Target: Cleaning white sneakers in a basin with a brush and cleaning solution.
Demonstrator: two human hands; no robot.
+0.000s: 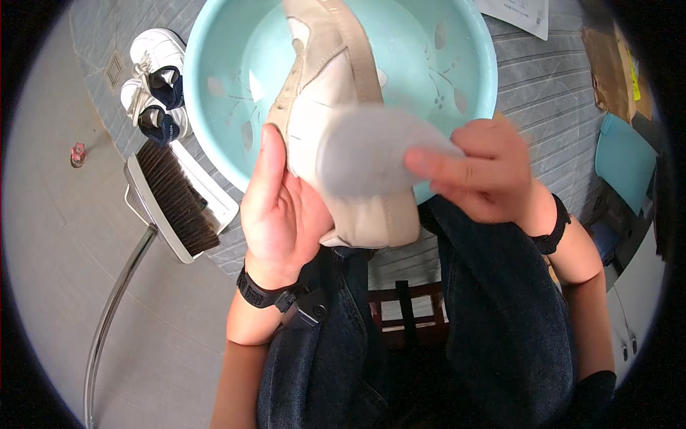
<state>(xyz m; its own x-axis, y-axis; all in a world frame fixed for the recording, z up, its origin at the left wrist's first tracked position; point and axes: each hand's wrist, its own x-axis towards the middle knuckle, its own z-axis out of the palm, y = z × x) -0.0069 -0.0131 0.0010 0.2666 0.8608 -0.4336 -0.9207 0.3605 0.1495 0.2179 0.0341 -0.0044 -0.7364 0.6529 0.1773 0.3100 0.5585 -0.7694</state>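
My left hand [286, 214] holds a beige and white sneaker [321, 91] from below, thumb along its lace side. The shoe is turned on its side, its heel towards me, over a light blue plastic basin [485, 59] with a leaf pattern. Between the fingers of my right hand [482, 171] is a thin, pale grey-white wipe or cloth [370, 153], blurred by motion. It lies across the side of the shoe near the heel and hides part of it.
On the grey tiled floor at left are white sneakers [158, 48], a broom [177, 198] and a white dustpan [214, 198]. A red valve handle [78, 153] juts from the wall. At right are cardboard [608, 72] and a blue-green plastic object [624, 161]. A white packet [522, 13] bears writing.
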